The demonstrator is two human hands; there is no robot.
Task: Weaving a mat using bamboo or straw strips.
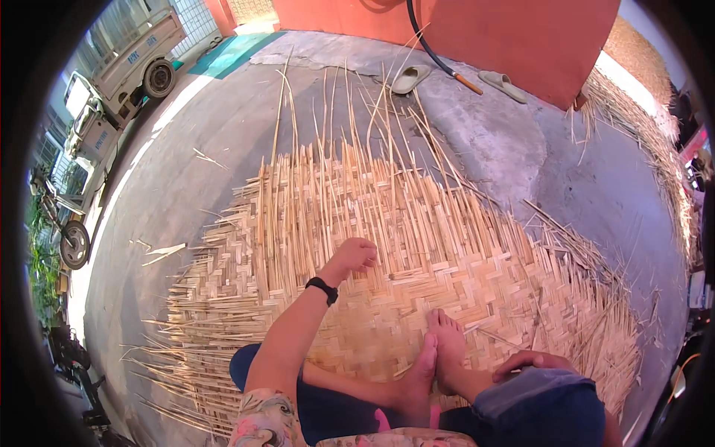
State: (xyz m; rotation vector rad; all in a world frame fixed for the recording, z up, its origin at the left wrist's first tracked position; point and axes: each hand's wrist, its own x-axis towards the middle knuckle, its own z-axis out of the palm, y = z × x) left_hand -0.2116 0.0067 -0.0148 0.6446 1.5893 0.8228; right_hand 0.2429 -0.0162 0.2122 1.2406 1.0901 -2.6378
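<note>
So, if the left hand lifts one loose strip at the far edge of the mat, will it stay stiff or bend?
Probably it bends a little but springs back: the loose strips are long, thin and lie in slight curves. Likely light, since each is a narrow sliver. Its woven end in the mat would likely resist pulling. The left hand rests on the weave.

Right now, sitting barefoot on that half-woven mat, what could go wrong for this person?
The bare feet rest directly on the woven bamboo mat, so a split strip edge might prick or cut the skin. The left hand presses among loose upright strips, where splinters seem likely. The right hand rests on the knee, so one-handed work could let unwoven strips slip out of line.
</note>
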